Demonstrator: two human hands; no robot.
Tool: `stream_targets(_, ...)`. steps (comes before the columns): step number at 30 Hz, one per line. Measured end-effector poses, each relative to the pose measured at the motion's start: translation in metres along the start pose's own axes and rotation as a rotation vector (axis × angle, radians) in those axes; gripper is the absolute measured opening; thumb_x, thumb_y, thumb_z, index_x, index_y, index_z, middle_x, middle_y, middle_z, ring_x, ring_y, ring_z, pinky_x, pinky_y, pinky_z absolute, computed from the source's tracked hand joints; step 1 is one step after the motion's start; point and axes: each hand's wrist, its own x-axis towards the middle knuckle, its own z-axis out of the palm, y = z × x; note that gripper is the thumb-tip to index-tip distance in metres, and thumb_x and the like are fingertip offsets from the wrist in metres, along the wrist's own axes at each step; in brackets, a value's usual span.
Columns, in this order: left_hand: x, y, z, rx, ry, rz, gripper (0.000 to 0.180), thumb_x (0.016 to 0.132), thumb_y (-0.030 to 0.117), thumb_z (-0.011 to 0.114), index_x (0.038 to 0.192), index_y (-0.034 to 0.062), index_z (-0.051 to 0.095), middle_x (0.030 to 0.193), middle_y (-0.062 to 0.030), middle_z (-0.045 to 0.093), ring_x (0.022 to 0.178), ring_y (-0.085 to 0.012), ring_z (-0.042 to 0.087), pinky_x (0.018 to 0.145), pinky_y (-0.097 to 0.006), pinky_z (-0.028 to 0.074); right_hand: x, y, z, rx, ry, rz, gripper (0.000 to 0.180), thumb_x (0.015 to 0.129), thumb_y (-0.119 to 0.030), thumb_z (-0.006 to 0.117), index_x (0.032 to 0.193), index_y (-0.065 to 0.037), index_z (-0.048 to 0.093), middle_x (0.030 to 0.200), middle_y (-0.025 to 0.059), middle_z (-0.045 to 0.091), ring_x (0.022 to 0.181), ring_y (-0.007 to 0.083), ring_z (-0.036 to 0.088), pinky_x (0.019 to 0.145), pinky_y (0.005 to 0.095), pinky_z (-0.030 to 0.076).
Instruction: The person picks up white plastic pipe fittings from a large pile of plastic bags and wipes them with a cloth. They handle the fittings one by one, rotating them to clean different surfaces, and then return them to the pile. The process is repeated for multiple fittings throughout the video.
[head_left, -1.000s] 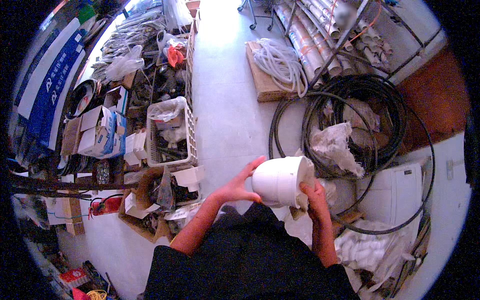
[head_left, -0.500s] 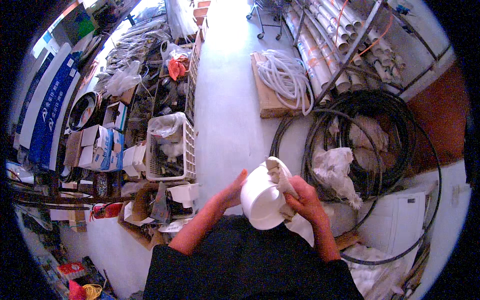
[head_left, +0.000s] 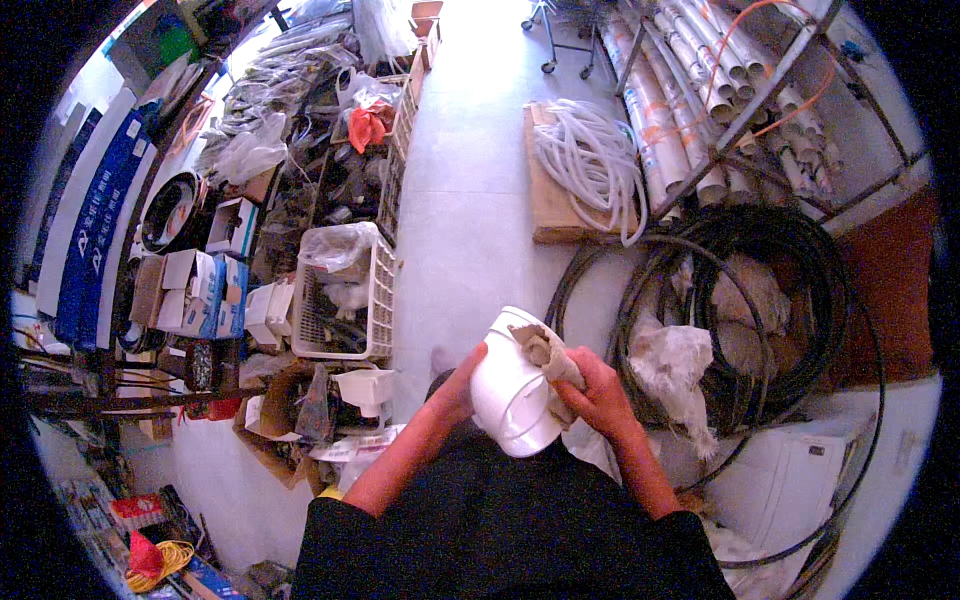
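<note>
From where I stand, the white curved fitting (head_left: 503, 395) is held up between both hands, tilted, just in front of the person's dark shirt (head_left: 500, 520). The left hand (head_left: 461, 388) has its grip around the near-left side, some fingers hidden behind it. The right hand (head_left: 598, 392) has a closed grip on a crumpled tan rag (head_left: 552, 358), which lies against the fitting. Over to the right, a black hose coil (head_left: 835, 290) sprawls on the floor (head_left: 455, 230); a white basket (head_left: 382, 290) stands to the left.
</note>
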Motion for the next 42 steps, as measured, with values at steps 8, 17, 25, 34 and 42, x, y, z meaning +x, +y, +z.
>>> stream_targets(8, 0.039, 0.103, -0.011, 0.01, 0.021, 0.096, 0.079, 0.087, 0.06, 0.044, 0.138, 0.0005, 0.032, 0.131, -0.016, 0.048, 0.12, -0.0275, 0.048, 0.103, -0.039, 0.036, 0.083, 0.021, 0.043, 0.433, 0.153, 0.362, 0.039, 0.086, -0.023, 0.064, 0.118, -0.003, 0.054, 0.105, 0.0099, 0.063, 0.092, 0.0181, 0.06, 0.081, 0.0321, 0.049)
stream_targets(17, 0.076, 0.239, -0.054, 0.261, 0.069, 0.343, 0.082, 0.084, 0.063, 0.049, 0.134, -0.0004, 0.035, 0.127, -0.0147, 0.049, 0.115, -0.0242, 0.049, 0.099, -0.036, 0.037, 0.199, 0.014, 0.1, 0.886, 0.096, 0.667, 0.049, 0.089, -0.033, 0.059, 0.123, 0.002, 0.05, 0.109, 0.0097, 0.062, 0.091, 0.0188, 0.061, 0.079, 0.0317, 0.05)
stream_targets(25, 0.118, 0.304, -0.074, 0.439, 0.117, 0.653, 0.093, 0.075, 0.053, 0.069, 0.139, 0.003, 0.024, 0.13, -0.0127, 0.044, 0.12, -0.0229, 0.043, 0.1, -0.036, 0.036, 0.27, -0.014, 0.115, 1.151, -0.031, 0.822, 0.045, 0.09, -0.037, 0.053, 0.113, 0.002, 0.055, 0.095, 0.0149, 0.066, 0.079, 0.0253, 0.065, 0.063, 0.0364, 0.055)
stream_targets(34, 0.172, 0.351, -0.099, 1.97, 0.342, 0.792, 0.107, 0.069, 0.076, 0.053, 0.144, 0.0056, 0.021, 0.145, -0.0138, 0.032, 0.132, -0.0293, 0.033, 0.11, -0.044, 0.026, 0.332, 0.048, 0.063, 0.939, 0.142, 0.726, 0.034, 0.085, -0.02, 0.065, 0.115, -0.005, 0.057, 0.103, 0.0053, 0.064, 0.09, 0.0183, 0.061, 0.079, 0.0305, 0.05)
stream_targets(42, 0.212, 0.397, -0.063, 0.098, -0.115, 0.091, 0.092, 0.077, 0.068, 0.053, 0.137, 0.002, 0.035, 0.135, -0.0159, 0.045, 0.121, -0.0289, 0.047, 0.102, -0.044, 0.038, 0.412, 0.09, -0.052, 0.686, -0.044, 0.537, 0.043, 0.086, -0.019, 0.065, 0.124, -0.004, 0.052, 0.109, 0.0042, 0.062, 0.097, 0.0156, 0.058, 0.084, 0.0315, 0.049)
